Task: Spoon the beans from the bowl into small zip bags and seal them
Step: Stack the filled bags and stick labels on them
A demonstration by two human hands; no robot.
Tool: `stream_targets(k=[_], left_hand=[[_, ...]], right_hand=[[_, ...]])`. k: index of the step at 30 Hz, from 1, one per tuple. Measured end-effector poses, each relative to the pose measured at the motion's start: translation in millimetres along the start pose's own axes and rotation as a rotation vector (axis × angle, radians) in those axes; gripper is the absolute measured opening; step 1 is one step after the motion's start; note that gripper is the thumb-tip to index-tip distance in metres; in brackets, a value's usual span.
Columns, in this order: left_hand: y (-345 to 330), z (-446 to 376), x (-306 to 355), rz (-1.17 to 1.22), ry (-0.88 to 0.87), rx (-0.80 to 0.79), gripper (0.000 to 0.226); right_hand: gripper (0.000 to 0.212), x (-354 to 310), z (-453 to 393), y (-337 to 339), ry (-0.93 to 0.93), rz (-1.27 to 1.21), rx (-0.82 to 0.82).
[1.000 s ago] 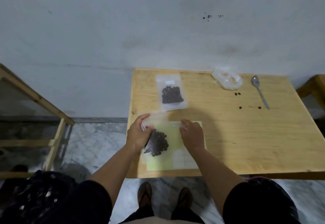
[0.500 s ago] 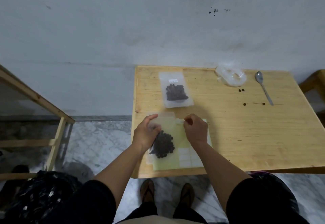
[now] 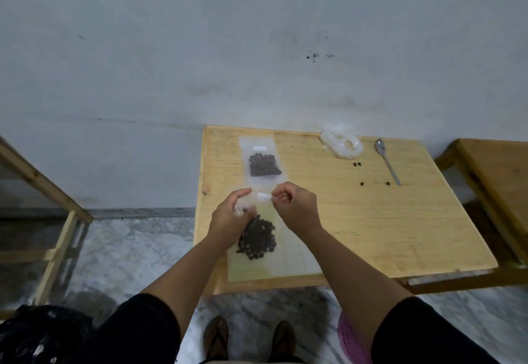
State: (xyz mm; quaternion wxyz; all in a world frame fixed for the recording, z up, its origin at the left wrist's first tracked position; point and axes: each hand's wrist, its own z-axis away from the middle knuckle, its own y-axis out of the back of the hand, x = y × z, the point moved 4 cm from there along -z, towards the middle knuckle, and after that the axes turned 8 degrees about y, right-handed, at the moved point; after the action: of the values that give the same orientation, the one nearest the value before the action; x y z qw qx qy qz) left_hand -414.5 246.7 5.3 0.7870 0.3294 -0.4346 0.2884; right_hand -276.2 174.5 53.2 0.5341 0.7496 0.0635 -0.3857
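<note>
A small clear zip bag (image 3: 258, 238) full of dark beans lies on the near left part of the wooden table (image 3: 357, 220). My left hand (image 3: 230, 218) pinches the bag's top left corner. My right hand (image 3: 297, 206) pinches the top edge at its right end, fingers curled. A second filled zip bag (image 3: 261, 163) lies flat just beyond, near the table's far left. A metal spoon (image 3: 387, 160) rests at the far right. No bowl shows itself.
A crumpled clear plastic wrapper (image 3: 341, 145) sits at the back next to the spoon. Several loose beans (image 3: 357, 164) lie scattered near it. A yellow-green sheet (image 3: 274, 263) lies under the near bag. Wooden furniture stands on both sides, with a wall behind.
Both hands have lifted the bag's top edge and drawn closer together along it. The camera has tilted, so the table appears lower in view.
</note>
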Motion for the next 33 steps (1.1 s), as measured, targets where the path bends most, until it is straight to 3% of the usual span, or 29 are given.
stream_targets(k=[9,14,21,27,33], left_hand=[[0,19,16,0.058,-0.151,-0.062,0.038],[0,26,20,0.091,-0.127,-0.067,0.029],[4,29,22,0.181,-0.123,-0.014,0.028],[3,29,29,0.222,-0.132,-0.098,0.031],[4,29,30,0.23,-0.13,-0.116,0.035]], right_hand=[[0.012,-17,13,7,-0.004,0.036,-0.027],[0.01,-17,18,9,0.018,0.035,-0.007],[0.013,-19,39,10,-0.046,-0.164,0.184],[0.024,-24,46,9,-0.168,-0.365,0.063],[0.028,-26,40,9,-0.152,-0.285,0.081]])
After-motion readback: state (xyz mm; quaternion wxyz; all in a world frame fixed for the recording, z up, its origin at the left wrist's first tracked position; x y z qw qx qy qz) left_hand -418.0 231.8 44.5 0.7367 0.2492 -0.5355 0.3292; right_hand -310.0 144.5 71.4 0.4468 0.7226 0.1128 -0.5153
